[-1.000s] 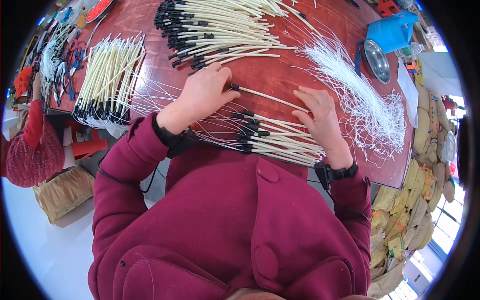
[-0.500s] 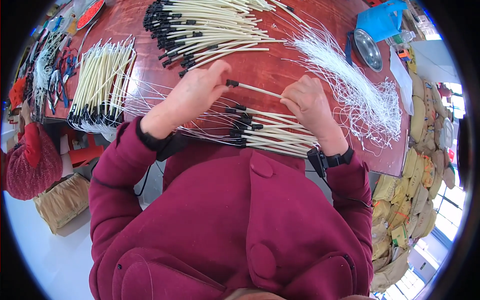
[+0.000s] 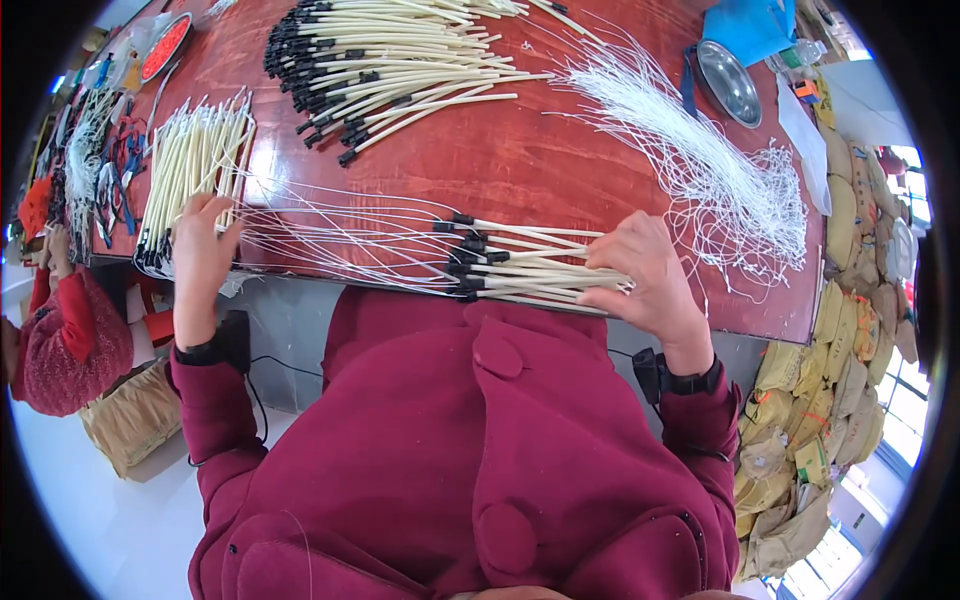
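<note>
And here's the red tabletop (image 3: 400,165), stretching across the whole scene! Biggest load on it: the large pile of cream tubes (image 3: 420,70) towards the far edge, most black ends pointing left, probably laid alike so they're quick to pick from. Over to the right edge sprawls the loose white string (image 3: 700,150), fanned long, likely to keep the strands from knotting. Near the left end stands out the left-hand bundle (image 3: 190,165), its black ends facing the near edge. And right along that near edge, in front of the body, sits the small row of tubes (image 3: 540,270), black ends left, presumably kept close for easy reach.

Now the hands! The right hand (image 3: 645,275) is half open, thumb and fingers apart around the row's right ends, no firm grip showing; it looks placed to keep those ends together. The left hand (image 3: 203,250) is loosely curled, thumb apart, over the left-hand bundle's right side; nothing shows in its grasp.

Up by the far right corner, the blue jug (image 3: 750,30), the metal bowl (image 3: 728,85) just beside it. Finest of all, thin strings (image 3: 350,240) run between row and bundle, spread fairly straight, perhaps against tangling.
</note>
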`<action>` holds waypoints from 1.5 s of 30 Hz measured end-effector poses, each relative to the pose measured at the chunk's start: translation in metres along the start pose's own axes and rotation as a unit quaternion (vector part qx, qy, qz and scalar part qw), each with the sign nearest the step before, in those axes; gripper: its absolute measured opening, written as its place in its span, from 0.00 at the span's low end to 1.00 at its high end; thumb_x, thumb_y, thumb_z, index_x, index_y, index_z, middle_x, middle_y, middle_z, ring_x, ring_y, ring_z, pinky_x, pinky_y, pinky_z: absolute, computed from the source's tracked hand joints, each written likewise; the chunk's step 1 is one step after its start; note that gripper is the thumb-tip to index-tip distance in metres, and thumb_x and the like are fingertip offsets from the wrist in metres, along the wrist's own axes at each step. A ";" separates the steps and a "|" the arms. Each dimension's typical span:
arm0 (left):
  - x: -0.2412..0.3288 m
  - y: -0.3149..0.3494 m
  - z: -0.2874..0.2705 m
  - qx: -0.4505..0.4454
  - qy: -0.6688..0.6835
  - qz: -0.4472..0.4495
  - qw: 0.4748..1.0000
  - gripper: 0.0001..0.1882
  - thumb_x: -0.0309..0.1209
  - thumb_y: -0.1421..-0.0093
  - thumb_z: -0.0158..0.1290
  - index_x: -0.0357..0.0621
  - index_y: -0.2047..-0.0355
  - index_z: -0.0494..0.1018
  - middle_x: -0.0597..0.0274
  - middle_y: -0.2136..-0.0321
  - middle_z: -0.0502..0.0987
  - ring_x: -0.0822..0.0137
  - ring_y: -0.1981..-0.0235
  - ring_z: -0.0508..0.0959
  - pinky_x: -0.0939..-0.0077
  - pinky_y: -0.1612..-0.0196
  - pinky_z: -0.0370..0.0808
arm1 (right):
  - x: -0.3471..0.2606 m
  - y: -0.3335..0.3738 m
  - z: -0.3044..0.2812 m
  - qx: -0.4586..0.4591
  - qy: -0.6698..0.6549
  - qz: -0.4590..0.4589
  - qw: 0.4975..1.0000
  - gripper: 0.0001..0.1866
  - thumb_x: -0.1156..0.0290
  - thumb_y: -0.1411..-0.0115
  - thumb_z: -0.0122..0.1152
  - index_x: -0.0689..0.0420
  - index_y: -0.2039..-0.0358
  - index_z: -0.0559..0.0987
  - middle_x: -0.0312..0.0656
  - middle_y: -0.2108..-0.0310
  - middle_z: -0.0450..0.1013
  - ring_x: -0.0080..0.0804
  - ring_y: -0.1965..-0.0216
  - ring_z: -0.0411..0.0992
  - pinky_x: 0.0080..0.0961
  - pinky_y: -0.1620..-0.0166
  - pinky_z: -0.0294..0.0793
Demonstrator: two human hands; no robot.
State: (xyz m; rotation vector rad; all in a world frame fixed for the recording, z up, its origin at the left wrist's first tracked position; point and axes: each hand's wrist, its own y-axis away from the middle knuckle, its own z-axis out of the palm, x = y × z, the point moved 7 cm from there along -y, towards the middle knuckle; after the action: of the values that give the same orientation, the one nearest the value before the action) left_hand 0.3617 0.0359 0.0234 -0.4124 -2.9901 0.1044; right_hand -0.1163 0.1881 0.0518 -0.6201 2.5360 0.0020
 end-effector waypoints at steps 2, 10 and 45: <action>0.053 -0.011 -0.016 0.076 0.048 0.044 0.995 0.20 0.32 0.41 0.62 0.40 0.49 0.77 0.47 0.47 0.76 0.45 0.46 0.76 0.58 0.44 0.73 | -0.001 0.003 0.002 0.021 0.004 0.002 1.000 0.19 0.55 0.44 0.70 0.56 0.61 0.82 0.37 0.59 0.79 0.39 0.57 0.70 0.36 0.50 0.65; 0.207 -0.084 0.048 0.069 -0.072 0.208 0.973 0.44 0.56 0.40 0.60 0.65 0.27 0.56 0.49 0.27 0.54 0.45 0.26 0.52 0.24 0.34 0.52 | 0.010 -0.007 -0.011 0.083 0.076 0.027 0.993 0.33 0.42 0.38 0.59 0.62 0.49 0.79 0.44 0.51 0.78 0.44 0.53 0.71 0.39 0.48 0.65; 0.282 -0.116 0.064 -0.045 0.131 0.401 0.905 0.27 0.40 0.41 0.63 0.43 0.45 0.71 0.52 0.45 0.73 0.47 0.42 0.72 0.53 0.41 0.69 | 0.092 -0.010 0.008 0.101 0.156 0.135 0.973 0.24 0.63 0.40 0.68 0.62 0.46 0.79 0.47 0.39 0.71 0.50 0.44 0.70 0.43 0.40 0.68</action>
State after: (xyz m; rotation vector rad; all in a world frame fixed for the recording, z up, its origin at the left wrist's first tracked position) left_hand 0.0529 -0.0019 0.0011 -1.5029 -2.3769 -0.0204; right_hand -0.1777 0.1405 0.0011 -0.2024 2.8569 -0.2729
